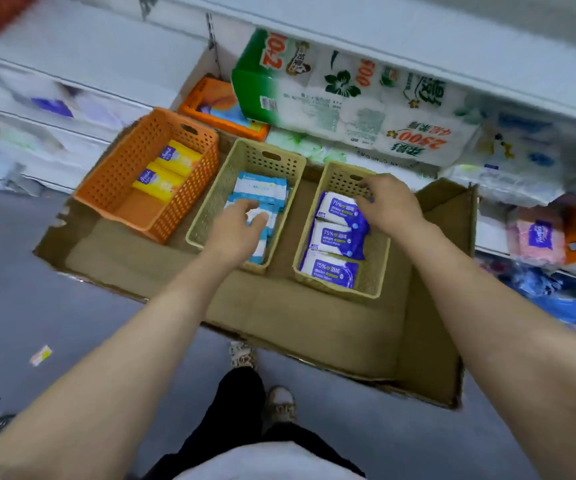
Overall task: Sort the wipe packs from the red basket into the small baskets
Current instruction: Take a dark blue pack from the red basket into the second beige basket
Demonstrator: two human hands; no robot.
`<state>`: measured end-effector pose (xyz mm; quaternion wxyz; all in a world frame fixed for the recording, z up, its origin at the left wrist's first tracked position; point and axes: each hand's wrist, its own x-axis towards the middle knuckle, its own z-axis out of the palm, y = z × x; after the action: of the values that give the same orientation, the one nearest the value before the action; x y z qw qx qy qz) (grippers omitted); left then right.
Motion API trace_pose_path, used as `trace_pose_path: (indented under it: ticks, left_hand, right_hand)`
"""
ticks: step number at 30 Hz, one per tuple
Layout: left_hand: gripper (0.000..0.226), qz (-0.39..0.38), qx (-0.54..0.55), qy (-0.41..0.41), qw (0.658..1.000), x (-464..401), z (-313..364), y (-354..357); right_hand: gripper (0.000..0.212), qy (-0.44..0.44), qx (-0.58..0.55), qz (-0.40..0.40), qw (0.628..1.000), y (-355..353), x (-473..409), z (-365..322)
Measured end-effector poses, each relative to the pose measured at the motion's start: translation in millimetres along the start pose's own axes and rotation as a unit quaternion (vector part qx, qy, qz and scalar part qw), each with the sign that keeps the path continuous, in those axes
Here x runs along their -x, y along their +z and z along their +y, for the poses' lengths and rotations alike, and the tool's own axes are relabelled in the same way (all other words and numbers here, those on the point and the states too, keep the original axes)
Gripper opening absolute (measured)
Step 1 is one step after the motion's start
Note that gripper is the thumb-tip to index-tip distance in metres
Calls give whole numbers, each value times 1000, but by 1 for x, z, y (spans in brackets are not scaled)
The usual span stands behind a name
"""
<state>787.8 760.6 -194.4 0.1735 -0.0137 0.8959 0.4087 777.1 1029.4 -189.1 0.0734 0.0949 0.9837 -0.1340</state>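
Note:
Three small baskets stand on a flat cardboard sheet [314, 327]. The orange basket [113, 188] on the left holds two yellow wipe packs [172, 168]. In the middle beige basket [210, 216] lie several light-blue and white packs [262, 187]; my left hand [236, 230] reaches into it and pinches one of them between thumb and fingers. The right beige basket [380, 265] holds three purple-blue 75% alcohol packs [335, 268]. My right hand [390, 202] is over its far end, fingers curled on the edge of the farthest pack [336, 207]. No red basket shows clearly.
Store shelves run behind the cardboard, with large tissue bundles [348, 95] and another orange tray [210, 105]. More packaged goods [536, 237] sit low on the right. My feet [279, 403] stand on the grey floor, where a scrap of paper [40, 355] lies at the left.

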Motion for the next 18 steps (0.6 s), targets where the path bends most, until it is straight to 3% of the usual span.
trace_pose_path:
  ticks: [4, 9, 13, 18]
  left_hand:
    - [41, 109, -100, 68, 987, 43, -21, -90]
    - [43, 201, -191, 74, 958, 82, -61, -190]
    - [38, 266, -194, 73, 941, 95, -101, -249]
    - [41, 257, -218, 88, 938, 81, -167, -338]
  right_hand:
    - [34, -87, -10, 79, 993, -44, 33, -52]
    - [38, -199, -7, 150, 968, -72, 69, -135]
    - [36, -238, -31, 147, 960, -53, 83, -213]
    - [37, -240, -53, 118, 962, -8, 71, -329]
